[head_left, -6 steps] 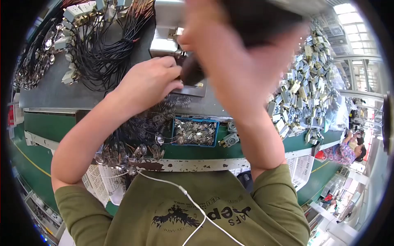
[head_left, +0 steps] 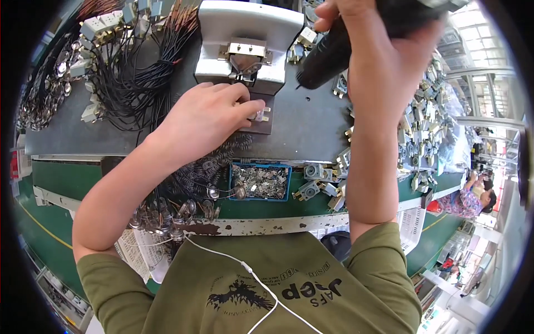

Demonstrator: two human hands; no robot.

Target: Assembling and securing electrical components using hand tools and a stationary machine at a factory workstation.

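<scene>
My right hand (head_left: 384,53) is wrapped round a black power screwdriver (head_left: 328,58), raised to the right of a silver metal stand (head_left: 250,25). Its tip points down and left, apart from everything. At the foot of the stand, my left hand (head_left: 219,108) is closed with its fingertips on a plug (head_left: 261,114). Metal pins of this plug stick out past the thumb; the rest is hidden by the fingers. Under it lies a flat dark metal plate (head_left: 261,127). A small metal fixture (head_left: 246,53) is mounted on the stand's front, just beyond my left fingers.
Black cables with grey plug ends (head_left: 133,78) lie at the left. Coiled cords (head_left: 208,167) hang over the near edge. A blue tray (head_left: 260,182) holds small metal parts. Many grey plug housings (head_left: 420,133) are heaped at the right. Another person (head_left: 470,201) is far right.
My right hand has swung right with the screwdriver, away from my left hand and the stand. The stand's front and the plug's pins now show. My left hand stays in nearly the same place.
</scene>
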